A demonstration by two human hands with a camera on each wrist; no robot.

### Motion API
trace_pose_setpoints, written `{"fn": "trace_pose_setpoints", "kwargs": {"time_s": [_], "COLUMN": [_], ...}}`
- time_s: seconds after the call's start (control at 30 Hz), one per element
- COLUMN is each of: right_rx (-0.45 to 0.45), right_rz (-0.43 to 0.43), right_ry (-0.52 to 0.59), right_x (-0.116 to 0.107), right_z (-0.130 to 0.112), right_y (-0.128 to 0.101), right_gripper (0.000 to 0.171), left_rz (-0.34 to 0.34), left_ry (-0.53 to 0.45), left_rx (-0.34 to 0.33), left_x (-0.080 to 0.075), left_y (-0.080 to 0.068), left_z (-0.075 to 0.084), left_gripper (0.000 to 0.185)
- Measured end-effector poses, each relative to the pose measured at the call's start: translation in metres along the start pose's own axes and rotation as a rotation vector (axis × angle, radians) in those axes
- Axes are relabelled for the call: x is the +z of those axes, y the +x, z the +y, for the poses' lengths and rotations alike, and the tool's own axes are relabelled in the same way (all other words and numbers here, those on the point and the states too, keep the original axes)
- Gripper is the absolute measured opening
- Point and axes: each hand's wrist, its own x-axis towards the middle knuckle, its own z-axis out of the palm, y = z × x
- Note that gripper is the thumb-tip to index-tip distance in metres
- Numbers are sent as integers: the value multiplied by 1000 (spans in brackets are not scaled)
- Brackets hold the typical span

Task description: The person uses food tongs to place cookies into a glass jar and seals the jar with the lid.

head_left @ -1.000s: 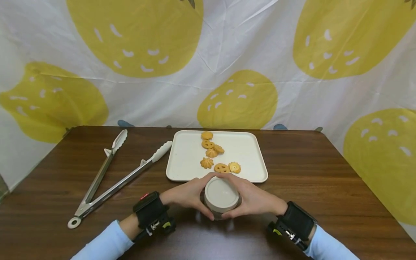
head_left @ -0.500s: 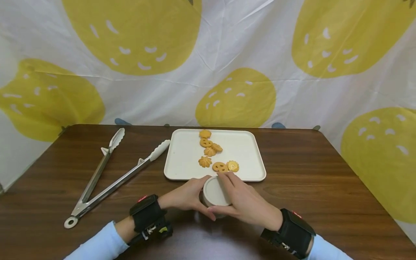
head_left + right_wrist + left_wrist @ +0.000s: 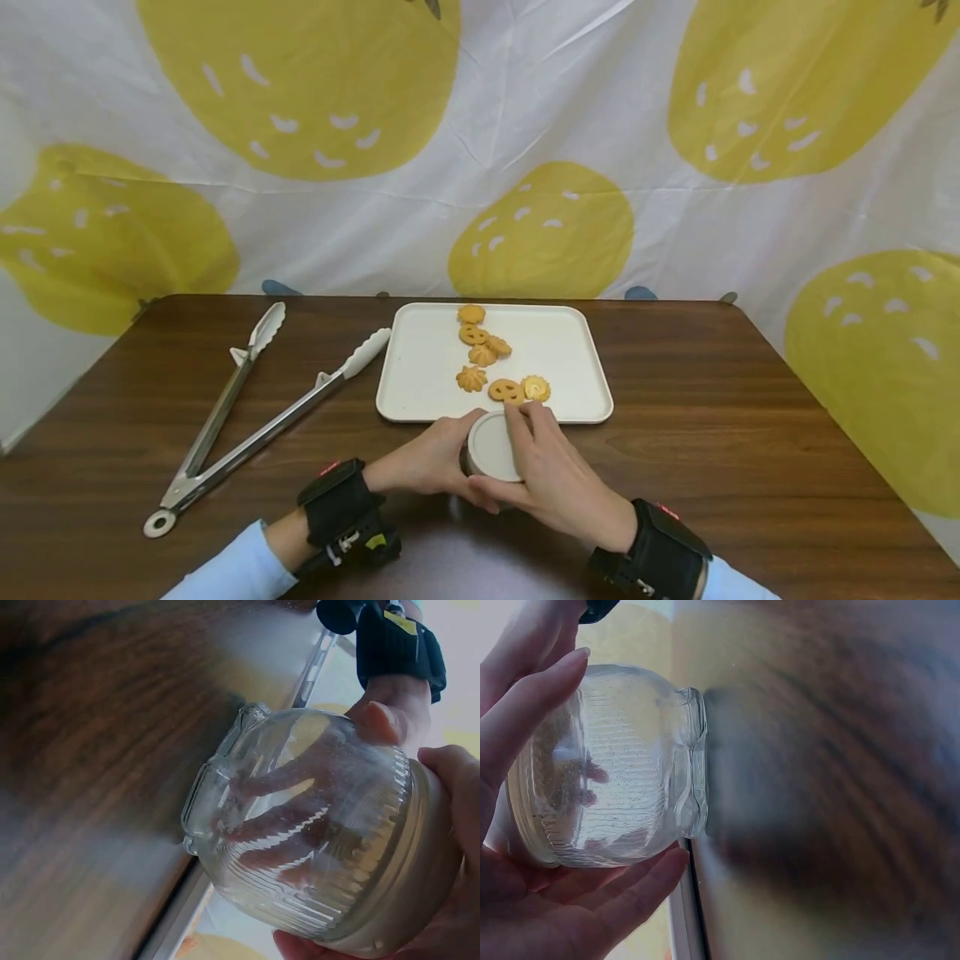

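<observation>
Brown wood table (image 3: 750, 433): clear ribbed-glass jar (image 3: 630, 765) upright near white rectangular tray (image 3: 420, 367). Left hand (image 3: 435, 456) curled round jar, right hand (image 3: 558, 479) gripping round off-white lid (image 3: 489, 447), not off yet; golden-brown biscuits (image 3: 472, 379) on tray.

Readable text, brands, numbers: none in any view.
Left wrist unit (image 3: 341, 504): left of the jar (image 3: 622, 757); bears a small red mark (image 3: 330, 468), too small to read.
Right wrist unit (image 3: 663, 550): right of the jar; bears a red marking (image 3: 666, 511), likewise illegible.
Yellow patch (image 3: 401, 622): on the left wrist unit, beyond the jar in the right wrist view; nothing legible.
</observation>
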Motion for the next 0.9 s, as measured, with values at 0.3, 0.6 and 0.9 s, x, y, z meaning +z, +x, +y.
{"fn": "trace_pose_setpoints", "kwargs": {"time_s": [0.3,0.6,0.9], "right_rx": [-24,-83,-205], "right_rz": [2,-20,-136], "right_ry": [30,87,205], "right_x": [-1,-3,-5], "right_z": [2,10,32], "right_y": [2,3,10], "right_gripper": [74,76,75], "left_rz": [-3,-10,-24], "left_ry": [-16,-22,-11], "left_rx": [-15,7,-2], "left_x": [2,3,2], "left_y": [0,2,4], "left_z": [-4,-8,-5], "left_gripper": [80,78,86]}}
